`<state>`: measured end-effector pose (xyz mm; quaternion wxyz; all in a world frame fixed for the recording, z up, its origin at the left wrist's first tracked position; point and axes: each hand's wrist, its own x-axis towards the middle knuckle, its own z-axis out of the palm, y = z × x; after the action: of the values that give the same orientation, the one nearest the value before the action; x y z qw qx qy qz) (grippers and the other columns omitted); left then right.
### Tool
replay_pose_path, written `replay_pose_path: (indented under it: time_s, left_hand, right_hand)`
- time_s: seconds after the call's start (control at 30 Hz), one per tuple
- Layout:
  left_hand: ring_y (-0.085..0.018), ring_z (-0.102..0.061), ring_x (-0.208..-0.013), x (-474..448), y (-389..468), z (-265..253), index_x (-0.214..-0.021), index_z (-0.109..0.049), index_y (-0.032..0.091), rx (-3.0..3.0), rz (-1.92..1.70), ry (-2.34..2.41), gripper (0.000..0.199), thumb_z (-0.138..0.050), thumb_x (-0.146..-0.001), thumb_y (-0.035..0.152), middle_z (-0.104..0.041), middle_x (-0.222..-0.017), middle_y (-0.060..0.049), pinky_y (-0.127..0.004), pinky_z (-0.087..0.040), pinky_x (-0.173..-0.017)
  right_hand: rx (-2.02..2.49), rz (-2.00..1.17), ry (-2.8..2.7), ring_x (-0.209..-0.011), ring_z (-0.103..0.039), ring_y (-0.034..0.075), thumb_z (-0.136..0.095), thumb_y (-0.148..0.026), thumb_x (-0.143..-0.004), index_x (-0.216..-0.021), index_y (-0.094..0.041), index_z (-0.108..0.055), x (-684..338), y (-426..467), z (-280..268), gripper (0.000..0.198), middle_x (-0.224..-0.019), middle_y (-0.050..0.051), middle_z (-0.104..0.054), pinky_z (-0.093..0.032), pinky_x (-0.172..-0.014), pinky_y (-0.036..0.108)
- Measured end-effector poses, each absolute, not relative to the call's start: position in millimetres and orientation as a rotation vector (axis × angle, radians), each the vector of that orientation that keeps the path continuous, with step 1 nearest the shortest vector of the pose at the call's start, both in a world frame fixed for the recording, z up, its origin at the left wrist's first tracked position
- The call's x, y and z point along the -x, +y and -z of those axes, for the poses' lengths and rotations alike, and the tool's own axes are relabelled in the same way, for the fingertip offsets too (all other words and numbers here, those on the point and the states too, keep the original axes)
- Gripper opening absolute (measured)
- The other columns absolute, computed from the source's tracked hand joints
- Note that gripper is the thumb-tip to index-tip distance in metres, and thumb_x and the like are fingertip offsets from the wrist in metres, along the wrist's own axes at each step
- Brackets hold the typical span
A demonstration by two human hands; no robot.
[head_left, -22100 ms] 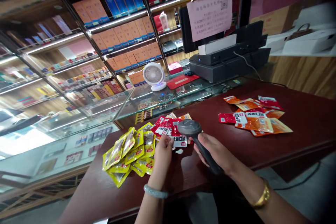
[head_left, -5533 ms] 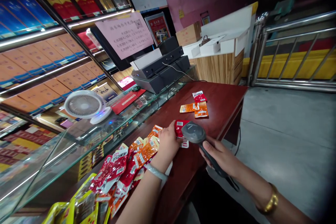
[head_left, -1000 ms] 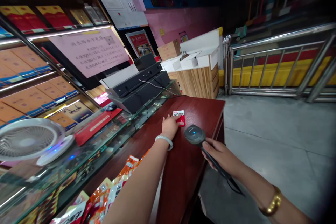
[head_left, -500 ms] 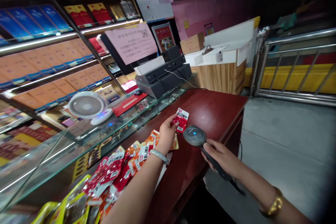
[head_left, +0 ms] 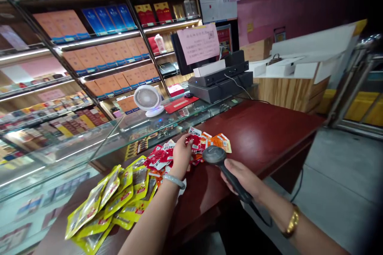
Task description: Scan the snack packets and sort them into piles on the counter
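Head view. The yellow packets (head_left: 119, 195) are lying overlapped on the left part of the dark red desk (head_left: 275, 127), beyond the left forearm; they appear to be forming a group sorted by kind. The red packets (head_left: 158, 155) are sitting between these and the left hand (head_left: 182, 152), while the orange packets (head_left: 220, 142) are extending the row to the right of the hand.

A red-and-white packet (head_left: 196, 138) is lying at or just above this mixed pile, its white end pointing away from the person. The left hand is probably gripping it by one edge so that its upper face is staying exposed to the nearby scanner (head_left: 214, 155).

Grip, left: thumb and fingers are drawing narrow, pinching the left edge of the red-and-white packet. The finger undersides are being hidden, so whether the packet is bearing on the pile cannot be told.

Grip, right: the right hand (head_left: 243, 176) is wrapping firmly around the scanner handle, thumb lying along the top. The scanner head is projecting toward the packets, and the handle is slanting back toward the person, presumably for easy aiming. Trigger contact is remaining hidden.
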<state>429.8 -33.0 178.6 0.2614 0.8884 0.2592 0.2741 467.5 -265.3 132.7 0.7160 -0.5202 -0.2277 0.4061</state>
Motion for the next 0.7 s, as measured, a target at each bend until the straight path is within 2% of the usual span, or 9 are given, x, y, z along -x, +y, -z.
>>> replay_pose_path:
  time_s: [0.07,0.17,0.23,0.33,0.4,0.57,0.7]
  left_hand:
    - [-0.024,-0.067,-0.101,-414,-24,-181,-0.122,-0.066,0.023,-2.564,-0.673,0.844,0.034,-0.050,-0.093,0.030,-0.074,-0.112,-0.008,-0.036,-0.049,-0.089]
    - [-0.029,-0.062,-0.109,-398,-20,-179,-0.112,-0.071,0.026,-2.815,-0.639,0.956,0.030,-0.049,-0.093,0.033,-0.072,-0.109,-0.010,-0.044,-0.043,-0.096]
    - [-0.032,-0.055,-0.117,-391,-21,-173,-0.109,-0.073,0.027,-2.884,-0.713,0.989,0.029,-0.050,-0.092,0.034,-0.069,-0.115,-0.011,-0.048,-0.038,-0.101]
    - [-0.034,-0.045,-0.130,-384,-22,-164,-0.116,-0.071,0.028,-2.855,-0.817,1.031,0.032,-0.054,-0.089,0.032,-0.059,-0.135,-0.010,-0.051,-0.032,-0.108]
    - [-0.034,-0.042,-0.134,-380,-20,-161,-0.115,-0.072,0.028,-2.799,-0.853,1.024,0.032,-0.057,-0.087,0.032,-0.058,-0.139,-0.009,-0.052,-0.028,-0.111]
    - [-0.032,-0.046,-0.131,-375,-20,-168,-0.109,-0.074,0.035,-2.632,-0.936,0.873,0.028,-0.061,-0.084,0.032,-0.063,-0.133,-0.004,-0.052,-0.027,-0.111]
    - [-0.031,-0.049,-0.126,-376,-26,-168,-0.104,-0.075,0.036,-2.560,-0.870,0.799,0.025,-0.062,-0.084,0.033,-0.065,-0.129,-0.004,-0.052,-0.030,-0.108]
  right_hand:
    - [1.107,-0.921,-0.464,-0.036,-0.044,0.006,-0.058,-0.075,-0.081,-0.090,-0.021,-0.052,-462,-251,-135,0.055,-0.059,-0.007,-0.056,-0.033,-0.034,0.017]
    - [1.041,-0.938,-0.416,-0.035,-0.044,0.006,-0.058,-0.074,-0.081,-0.094,-0.020,-0.055,-456,-234,-139,0.056,-0.057,-0.007,-0.055,-0.032,-0.033,0.017]
    - [0.997,-0.943,-0.396,-0.035,-0.044,0.006,-0.060,-0.072,-0.080,-0.093,-0.020,-0.055,-454,-224,-139,0.054,-0.056,-0.007,-0.054,-0.031,-0.033,0.017]
    - [0.965,-0.955,-0.349,-0.034,-0.043,0.005,-0.065,-0.070,-0.079,-0.089,-0.020,-0.054,-452,-212,-135,0.052,-0.055,-0.008,-0.053,-0.028,-0.033,0.015]
    - [0.965,-0.955,-0.332,-0.034,-0.042,0.004,-0.066,-0.070,-0.078,-0.092,-0.021,-0.055,-449,-203,-130,0.053,-0.056,-0.008,-0.053,-0.028,-0.033,0.015]
    - [0.999,-0.946,-0.250,-0.036,-0.037,0.003,-0.076,-0.071,-0.066,-0.077,-0.022,-0.047,-440,-191,-123,0.058,-0.052,-0.010,-0.046,-0.025,-0.036,0.014]
    - [1.059,-0.918,-0.161,-0.037,-0.037,0.003,-0.083,-0.066,-0.060,-0.077,-0.022,-0.050,-437,-192,-122,0.058,-0.052,-0.010,-0.044,-0.024,-0.038,0.014]
